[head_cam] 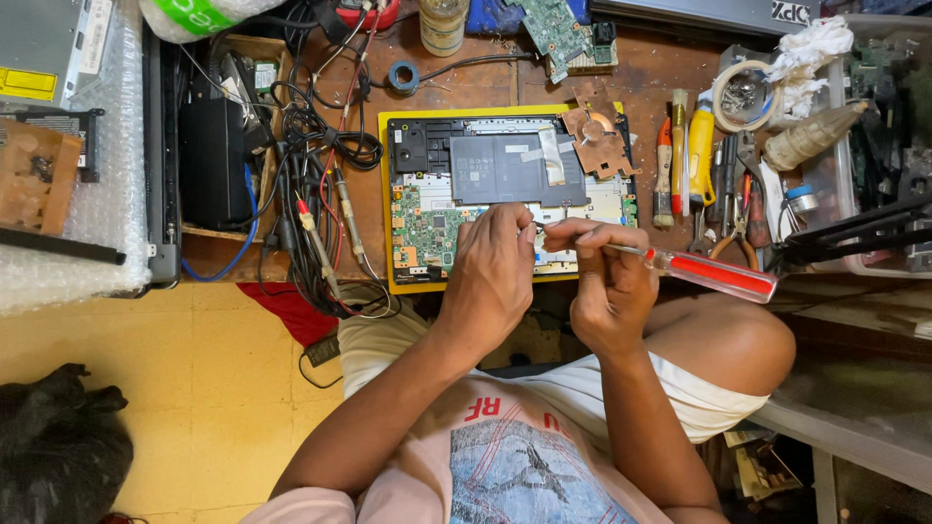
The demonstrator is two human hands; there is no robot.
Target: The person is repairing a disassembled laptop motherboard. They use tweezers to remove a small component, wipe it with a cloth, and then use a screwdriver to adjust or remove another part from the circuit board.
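Seen from above, a wooden workbench (pixel 485 92) fills the upper half of the view, crowded with parts and tools. At its middle lies an opened laptop (pixel 505 184) on a yellow base, its insides facing up: a dark flat battery panel in the centre, a green circuit board (pixel 422 228) at lower left, and a copper heat-sink plate (pixel 595 134) resting on the upper right corner.

To the left of the laptop sits a tangle of black and red cables (pixel 316 165) with test probes, and beyond that a sheet of bubble wrap (pixel 107 204) under some metal casings. To the right of the laptop, a row of hand tools (pixel 694 160) lies side by side, with pliers just below them.

The person sits at the near edge of the bench, knees bare, wearing a pale printed shirt. Both hands meet over the lower edge of the laptop. The left hand (pixel 495 267) is curled, fingertips pressed down onto the board area; whether it pinches anything cannot be told. The right hand (pixel 607 281) is closed around a screwdriver (pixel 714 273) with a clear red handle, which sticks out to the right while its thin shaft points left toward the left fingertips, its tip hidden between the two hands.
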